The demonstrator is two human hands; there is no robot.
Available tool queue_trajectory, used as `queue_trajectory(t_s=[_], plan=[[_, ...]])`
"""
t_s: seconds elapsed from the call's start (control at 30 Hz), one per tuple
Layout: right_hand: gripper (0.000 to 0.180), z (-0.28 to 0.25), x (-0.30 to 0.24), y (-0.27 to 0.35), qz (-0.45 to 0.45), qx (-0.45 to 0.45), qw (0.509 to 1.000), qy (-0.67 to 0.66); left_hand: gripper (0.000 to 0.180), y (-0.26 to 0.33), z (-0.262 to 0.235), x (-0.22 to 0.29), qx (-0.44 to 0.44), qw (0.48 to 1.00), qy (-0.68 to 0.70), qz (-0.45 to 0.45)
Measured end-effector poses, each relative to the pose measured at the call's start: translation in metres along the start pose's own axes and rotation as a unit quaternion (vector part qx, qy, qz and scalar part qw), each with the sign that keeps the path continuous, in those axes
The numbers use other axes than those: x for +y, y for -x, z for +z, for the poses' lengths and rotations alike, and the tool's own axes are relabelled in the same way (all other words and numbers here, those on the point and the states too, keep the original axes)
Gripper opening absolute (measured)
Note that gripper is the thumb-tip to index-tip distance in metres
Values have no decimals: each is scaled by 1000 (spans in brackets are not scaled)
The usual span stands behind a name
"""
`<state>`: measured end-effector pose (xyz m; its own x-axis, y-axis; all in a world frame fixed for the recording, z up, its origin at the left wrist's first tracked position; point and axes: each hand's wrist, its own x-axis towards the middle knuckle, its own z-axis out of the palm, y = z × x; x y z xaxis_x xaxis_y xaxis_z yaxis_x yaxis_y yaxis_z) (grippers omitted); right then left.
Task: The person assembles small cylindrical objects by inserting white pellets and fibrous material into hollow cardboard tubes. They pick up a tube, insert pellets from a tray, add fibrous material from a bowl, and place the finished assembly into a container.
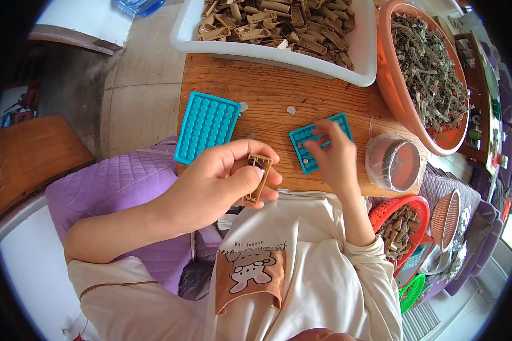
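Observation:
My left hand [224, 176] holds a small tan plastic frame part [258, 178] upright between thumb and fingers, above the near edge of the wooden table [267, 91]. My right hand [333, 156] rests its fingertips on a small teal tray with round pockets [307, 142] lying flat on the table. A second, larger teal pocket tray [206, 126] lies at the table's left end, untouched.
A white tub [361, 68] full of tan plastic parts stands at the back. An orange basin [392, 91] of dark scraps is at the right. A round container wrapped in clear plastic [395, 163] sits beside my right hand. Red and green baskets [407, 221] lie lower right. A purple cushion [114, 187] is at left.

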<state>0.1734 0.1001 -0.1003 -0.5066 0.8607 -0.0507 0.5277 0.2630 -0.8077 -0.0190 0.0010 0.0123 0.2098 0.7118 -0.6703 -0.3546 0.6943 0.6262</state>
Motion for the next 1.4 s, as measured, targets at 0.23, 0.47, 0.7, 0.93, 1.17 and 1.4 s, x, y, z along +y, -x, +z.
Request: queue_trajectory(t_s=[0.23,0.47,0.7,0.93,1.17,1.4], plan=[[16,26,29,8,-137,-26,968,207,25,0,1,0,-16,1000,10,-10],[25,3,-39,23,-233,96,963,-90,29,5,4,-4,-12,999,-27,41],[33,6,-69,27,-384,110,906,-141,31,7,7,-6,0,974,-206,93],[28,9,-63,25,-412,84,904,-77,29,4,6,-13,19,967,-238,91],[23,-2,-51,22,-350,24,926,-137,24,1,6,-14,-24,994,-96,39],[29,-4,12,24,4,-64,995,72,20,4,3,-8,-24,994,-83,61]])
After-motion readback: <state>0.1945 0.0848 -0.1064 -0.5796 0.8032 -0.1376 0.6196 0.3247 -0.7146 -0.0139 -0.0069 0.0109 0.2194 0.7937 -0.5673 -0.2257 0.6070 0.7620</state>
